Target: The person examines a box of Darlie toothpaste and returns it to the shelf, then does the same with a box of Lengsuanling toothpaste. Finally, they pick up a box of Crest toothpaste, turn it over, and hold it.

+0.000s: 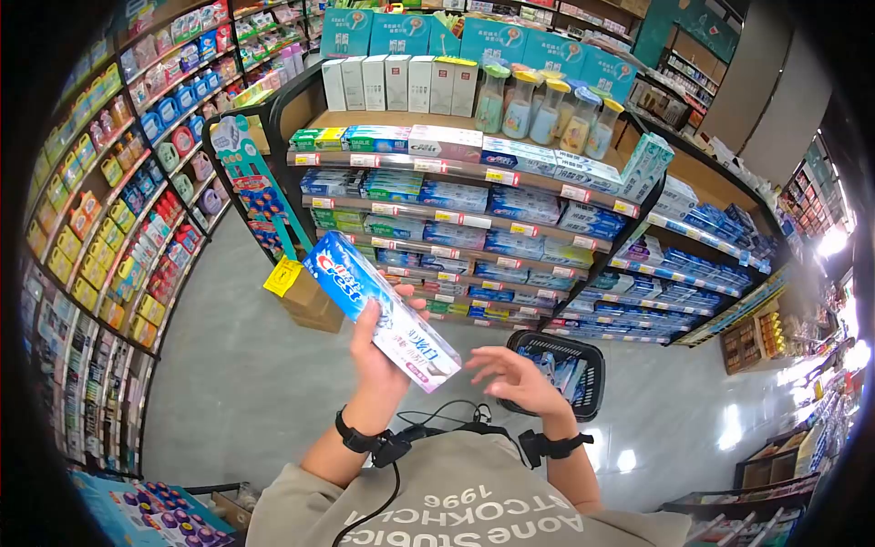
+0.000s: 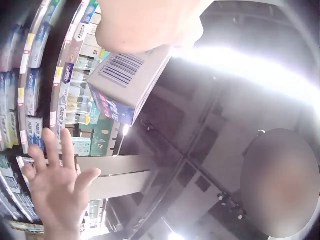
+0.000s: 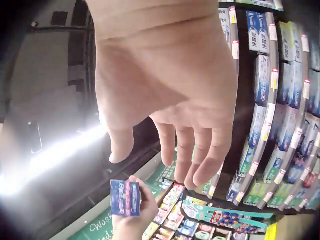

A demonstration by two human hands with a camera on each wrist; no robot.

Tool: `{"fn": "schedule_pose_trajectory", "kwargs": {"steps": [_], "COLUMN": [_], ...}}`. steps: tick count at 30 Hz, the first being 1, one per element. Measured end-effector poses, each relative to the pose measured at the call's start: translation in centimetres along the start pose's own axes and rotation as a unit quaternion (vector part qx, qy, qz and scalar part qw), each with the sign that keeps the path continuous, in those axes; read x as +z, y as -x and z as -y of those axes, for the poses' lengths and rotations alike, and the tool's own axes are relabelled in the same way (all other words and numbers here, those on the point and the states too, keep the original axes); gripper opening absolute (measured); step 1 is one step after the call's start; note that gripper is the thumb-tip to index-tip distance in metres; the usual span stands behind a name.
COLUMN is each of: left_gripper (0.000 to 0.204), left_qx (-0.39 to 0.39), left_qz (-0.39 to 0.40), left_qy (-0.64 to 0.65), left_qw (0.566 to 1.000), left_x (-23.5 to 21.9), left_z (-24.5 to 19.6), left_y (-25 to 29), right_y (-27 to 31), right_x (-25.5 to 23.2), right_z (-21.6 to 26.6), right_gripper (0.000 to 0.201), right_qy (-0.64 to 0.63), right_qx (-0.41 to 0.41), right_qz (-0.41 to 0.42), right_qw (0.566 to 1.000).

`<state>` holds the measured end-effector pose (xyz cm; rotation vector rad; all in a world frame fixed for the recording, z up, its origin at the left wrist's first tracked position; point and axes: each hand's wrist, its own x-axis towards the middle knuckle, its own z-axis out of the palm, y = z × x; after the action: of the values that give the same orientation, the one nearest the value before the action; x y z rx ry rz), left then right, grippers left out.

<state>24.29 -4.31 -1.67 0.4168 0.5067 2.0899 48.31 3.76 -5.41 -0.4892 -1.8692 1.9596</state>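
Observation:
A blue-and-white Crest toothpaste box (image 1: 351, 281) slants across the person's front, gripped by the left hand (image 1: 378, 369) with the thumb over its printed face. The left wrist view shows the box's barcode side (image 2: 122, 70) below that hand (image 2: 150, 25). Its small end (image 3: 125, 199) faces the right wrist camera. Just right of the box's lower end is the right hand (image 1: 521, 381), apart from it and holding nothing. That hand's fingers are loosely bent in the right wrist view (image 3: 172, 95) and spread in the left wrist view (image 2: 57, 192).
Ahead stands a shelf unit with several tiers of toothpaste boxes (image 1: 451, 197) and price tags. A black basket (image 1: 596, 376) holding blue-and-white packs sits on the floor beyond the right hand. Left of the shelf are a cardboard carton (image 1: 314, 305) and a tall display (image 1: 255, 187).

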Motion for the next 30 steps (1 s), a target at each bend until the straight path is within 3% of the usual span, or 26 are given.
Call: {"fn": "schedule_pose_trajectory", "kwargs": {"steps": [4, 7, 9, 10, 14, 18, 23, 27, 30], "left_gripper": [0.055, 0.057, 0.058, 0.057, 0.059, 0.060, 0.062, 0.066, 0.066], "left_qx": [-0.018, -0.022, -0.020, -0.057, -0.024, -0.065, -0.154, -0.210, -0.195], "left_qz": [-0.034, -0.037, -0.055, -0.046, -0.038, 0.026, 0.035, 0.027, 0.005], "left_qy": [0.008, -0.004, -0.016, -0.010, -0.034, -0.076, -0.157, -0.180, -0.196], "left_qw": [0.999, 0.999, 0.998, 0.997, 0.998, 0.995, 0.975, 0.961, 0.961], "left_x": [0.8, 0.4, 0.5, -0.6, -0.4, 0.0, -2.7, -1.4, -1.8], "left_z": [0.5, 1.7, 2.0, 2.2, 2.6, 2.5, 5.4, 6.1, 7.7], "left_y": [1.6, 2.4, 3.0, 3.1, 3.5, 3.1, 2.8, 3.8, 4.2], "right_y": [-0.9, -1.6, -1.6, -1.6, -1.5, -0.4, 2.8, 5.4, 6.5], "right_x": [2.6, 2.9, 2.7, 2.7, 2.5, 1.8, -0.3, -1.6, -2.5], "right_z": [-0.5, -1.2, -1.3, -1.6, -2.0, -1.4, -0.8, -1.7, -1.7], "right_gripper": [0.065, 0.063, 0.061, 0.060, 0.054, 0.046, 0.042, 0.046, 0.047], "right_qy": [-0.036, 0.045, 0.006, 0.003, -0.017, -0.013, -0.040, -0.051, -0.062], "right_qx": [0.027, 0.019, 0.018, 0.010, 0.000, -0.027, -0.024, 0.003, 0.012], "right_qz": [0.029, 0.016, 0.018, 0.025, 0.047, -0.002, -0.084, -0.092, -0.083], "right_qw": [0.999, 0.999, 1.000, 1.000, 0.999, 1.000, 0.995, 0.994, 0.995]}}
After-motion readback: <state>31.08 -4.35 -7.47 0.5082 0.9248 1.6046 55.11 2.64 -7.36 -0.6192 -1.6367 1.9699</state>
